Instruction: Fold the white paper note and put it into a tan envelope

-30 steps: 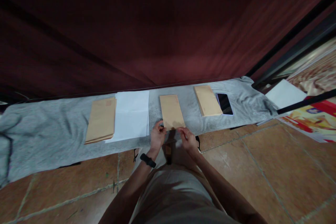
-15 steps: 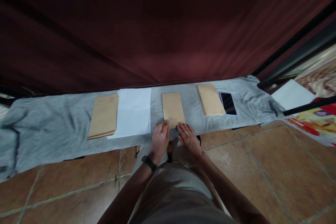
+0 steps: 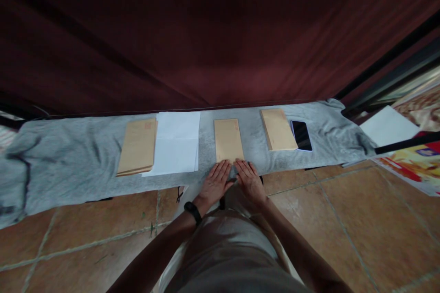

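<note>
A single brown envelope (image 3: 228,139) lies flat on the grey cloth (image 3: 68,165), straight ahead of me. My left hand (image 3: 216,183), with a black band on its wrist, lies flat with fingers stretched out, fingertips at the envelope's near edge. My right hand (image 3: 250,180) lies flat beside it, fingers also spread, tips at the same near edge. Neither hand holds anything.
A stack of brown envelopes (image 3: 138,153) and white paper sheets (image 3: 176,143) lie to the left. To the right are another envelope stack (image 3: 277,129) and a dark phone (image 3: 301,135). A dark red curtain (image 3: 206,36) hangs behind. The floor is brown tile (image 3: 360,229).
Both hands let go of the envelope's near end, which they pinched a second ago, and flattened out with fingers extended at its near edge.
</note>
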The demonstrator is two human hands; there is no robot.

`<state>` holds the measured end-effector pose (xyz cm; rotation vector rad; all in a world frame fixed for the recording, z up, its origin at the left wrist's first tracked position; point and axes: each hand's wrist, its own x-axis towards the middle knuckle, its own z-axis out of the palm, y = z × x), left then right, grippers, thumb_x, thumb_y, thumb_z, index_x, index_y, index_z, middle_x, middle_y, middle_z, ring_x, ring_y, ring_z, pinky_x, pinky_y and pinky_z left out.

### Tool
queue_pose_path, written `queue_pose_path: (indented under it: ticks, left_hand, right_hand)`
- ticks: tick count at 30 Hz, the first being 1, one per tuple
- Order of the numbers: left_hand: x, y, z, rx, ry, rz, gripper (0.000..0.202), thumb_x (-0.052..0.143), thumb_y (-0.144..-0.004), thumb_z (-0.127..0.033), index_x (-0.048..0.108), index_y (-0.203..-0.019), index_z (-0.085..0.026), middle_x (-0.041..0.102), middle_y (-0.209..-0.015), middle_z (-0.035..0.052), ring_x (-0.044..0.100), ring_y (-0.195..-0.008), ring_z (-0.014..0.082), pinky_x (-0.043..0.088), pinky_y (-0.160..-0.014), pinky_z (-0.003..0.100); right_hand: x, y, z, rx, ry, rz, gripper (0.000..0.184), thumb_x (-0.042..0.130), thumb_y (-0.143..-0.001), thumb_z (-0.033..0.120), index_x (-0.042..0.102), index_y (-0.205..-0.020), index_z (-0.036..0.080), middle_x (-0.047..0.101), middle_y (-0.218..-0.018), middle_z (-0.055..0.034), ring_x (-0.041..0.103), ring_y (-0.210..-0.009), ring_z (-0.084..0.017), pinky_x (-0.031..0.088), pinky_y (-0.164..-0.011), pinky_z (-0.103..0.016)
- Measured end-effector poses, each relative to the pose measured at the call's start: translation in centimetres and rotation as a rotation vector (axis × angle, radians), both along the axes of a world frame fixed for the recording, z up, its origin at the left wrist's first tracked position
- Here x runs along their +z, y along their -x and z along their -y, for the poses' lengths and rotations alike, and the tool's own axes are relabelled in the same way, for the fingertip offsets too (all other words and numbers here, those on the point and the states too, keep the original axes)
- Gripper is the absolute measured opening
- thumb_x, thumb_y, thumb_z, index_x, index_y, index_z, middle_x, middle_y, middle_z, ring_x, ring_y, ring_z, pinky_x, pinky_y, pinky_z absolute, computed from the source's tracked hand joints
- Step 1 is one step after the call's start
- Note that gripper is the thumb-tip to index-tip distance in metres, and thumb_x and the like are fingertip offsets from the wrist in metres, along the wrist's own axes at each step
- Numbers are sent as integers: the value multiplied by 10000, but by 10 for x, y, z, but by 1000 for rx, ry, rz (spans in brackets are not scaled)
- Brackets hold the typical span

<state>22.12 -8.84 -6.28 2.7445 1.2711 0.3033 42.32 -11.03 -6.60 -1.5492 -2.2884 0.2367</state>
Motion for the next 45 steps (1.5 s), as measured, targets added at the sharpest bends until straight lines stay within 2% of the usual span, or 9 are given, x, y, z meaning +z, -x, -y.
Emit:
queue_pose_path:
  ticks: [5, 10, 13, 17, 22, 30, 34, 45]
  left_hand:
    - [1, 7, 2, 21, 13, 9, 628, 422, -1026, -400, 318, -1578, -119, 379, -1606, 160, 303, -1520, 259, 242, -1261, 460]
    - [0, 7, 3, 37, 45, -19, 654, 434, -1019, -395, 288, -1589, -110, 341, -1624, 158, 259, -1535, 264, 226, -1265, 451]
    - [0, 6, 4, 38, 53, -30, 696, 464, -1002, -385, 250, -1599, -98, 307, -1635, 165, 232, -1542, 268, 212, -1269, 455]
    - [-1, 6, 4, 26, 51, -63, 709, 469, -987, -350, 239, -1595, -69, 284, -1639, 183, 208, -1548, 270, 204, -1272, 463]
    - [-2, 7, 4, 8, 48, -73, 691, 473, -968, -297, 279, -1570, -18, 288, -1636, 202, 194, -1550, 277, 203, -1275, 451]
    - [-5, 9, 2, 4, 39, -54, 659, 424, -1017, -370, 282, -1579, -59, 261, -1649, 174, 187, -1552, 267, 207, -1274, 456]
    - [-5, 12, 2, 13, 27, -36, 646, 428, -1022, -397, 306, -1577, -89, 287, -1644, 162, 212, -1546, 262, 212, -1272, 448]
    - [1, 25, 3, 48, -11, -76, 618, 445, -1016, -380, 374, -1543, -64, 366, -1609, 181, 286, -1525, 265, 248, -1266, 435]
  right_hand:
    - [-2, -10, 4, -19, 10, 11, 541, 376, -1041, 240, 344, -1575, 160, 456, -1571, -111, 411, -1464, -223, 271, -1242, -470]
    - [-1, -16, 6, -65, 7, 4, 522, 364, -1051, 252, 368, -1563, 152, 487, -1548, -123, 429, -1451, -231, 265, -1240, -487]
    - [3, -8, 3, -54, 8, -21, 522, 349, -1058, 271, 361, -1568, 162, 473, -1558, -126, 412, -1463, -234, 272, -1238, -501]
    - [6, 14, -3, 41, 21, -38, 523, 350, -1060, 290, 364, -1566, 160, 445, -1577, -122, 373, -1486, -236, 280, -1241, -503]
    - [2, 30, -4, 68, 32, -36, 538, 365, -1057, 293, 348, -1571, 134, 447, -1573, -140, 362, -1492, -246, 259, -1252, -514]
    - [-4, 12, -1, 33, 37, -9, 532, 368, -1055, 293, 342, -1577, 195, 442, -1581, -112, 384, -1479, -245, 278, -1231, -505]
    - [-1, 8, 1, 5, 28, 3, 526, 359, -1060, 297, 349, -1573, 179, 448, -1577, -113, 378, -1483, -234, 268, -1238, -490]
    - [-4, -3, 4, -44, 8, -1, 540, 352, -1061, 285, 315, -1586, 166, 410, -1603, -94, 351, -1496, -218, 251, -1250, -460]
